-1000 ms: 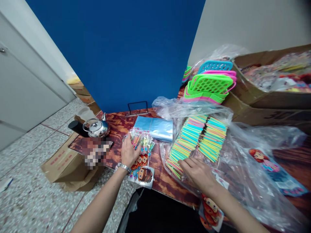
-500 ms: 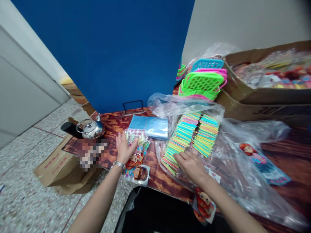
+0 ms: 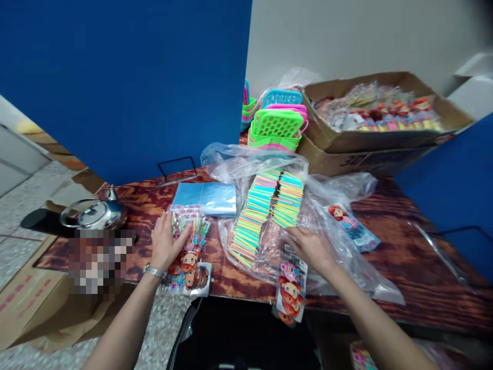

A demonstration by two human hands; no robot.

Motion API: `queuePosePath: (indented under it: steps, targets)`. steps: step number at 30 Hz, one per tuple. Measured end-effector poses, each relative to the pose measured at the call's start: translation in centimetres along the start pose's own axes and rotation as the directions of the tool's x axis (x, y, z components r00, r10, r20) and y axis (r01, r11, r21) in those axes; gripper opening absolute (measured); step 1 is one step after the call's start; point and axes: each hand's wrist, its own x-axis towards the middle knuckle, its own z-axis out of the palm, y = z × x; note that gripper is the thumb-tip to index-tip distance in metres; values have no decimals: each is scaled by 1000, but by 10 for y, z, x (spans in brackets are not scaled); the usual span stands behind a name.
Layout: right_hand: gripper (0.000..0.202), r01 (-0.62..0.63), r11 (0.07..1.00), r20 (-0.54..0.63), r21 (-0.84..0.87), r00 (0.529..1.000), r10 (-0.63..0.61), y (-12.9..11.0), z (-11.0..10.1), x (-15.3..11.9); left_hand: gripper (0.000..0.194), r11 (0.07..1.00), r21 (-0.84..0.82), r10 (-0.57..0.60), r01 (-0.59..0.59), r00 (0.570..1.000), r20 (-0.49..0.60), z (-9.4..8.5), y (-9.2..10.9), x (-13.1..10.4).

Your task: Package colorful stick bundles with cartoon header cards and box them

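Observation:
My left hand lies with fingers and thumb spread along the left side of a pile of printed clear packets showing red-haired cartoon figures. Colourful contents show through their upper part. My right hand has its fingers drawn together at the lower end of two rows of thin coloured sticks; whatever is between the fingertips is hidden. Just below those fingertips are printed bags with the same cartoon figure, hanging over the table's front edge. The sticks rest on a crumpled clear plastic bag.
Blue plastic sleeves lie behind the packets. Nested coloured baskets stand at the back, beside a cardboard box of packaged goods. At left are a metal kettle and a brown carton. One printed sleeve lies right.
My right hand has shifted from the left row of sticks to the lower end of the right row, by the printed bags. My left hand stays at the packets. The view has turned right.

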Motion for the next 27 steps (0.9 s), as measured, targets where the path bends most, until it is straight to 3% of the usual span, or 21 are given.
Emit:
queuePosePath:
  steps: [4,6,8,10,12,14,16,20,27]
  targets:
    - [24,-41,979,123,200,992,17,33,8,-13,62,998,-10,64,-66,989,-133,-8,16,-3]
    - [18,-42,965,147,258,989,3,34,12,-14,56,989,-57,120,-134,973,-199,-14,33,-9]
    - [14,-33,960,138,280,990,-6,29,11,-12,50,967,-163,164,-196,968,-192,-18,56,-19]
    - [18,10,951,105,309,994,-44,20,2,-9,40,914,-340,203,-223,975,-93,-15,83,-33]
    - [20,72,926,52,371,994,-98,8,-13,-5,31,834,-529,257,-156,959,122,-4,110,-48]
    - [19,130,880,-16,456,990,-138,-6,-31,0,34,761,-645,331,-71,897,292,12,132,-61]
    - [19,165,837,-75,522,986,-148,-20,-45,4,35,699,-715,352,29,856,379,27,146,-68]
    - [19,202,774,-154,600,979,-136,-45,-57,12,26,634,-745,260,206,851,456,37,148,-67]
    - [20,216,718,-212,662,972,-97,-76,-50,31,25,564,-776,286,282,815,504,15,127,-57]
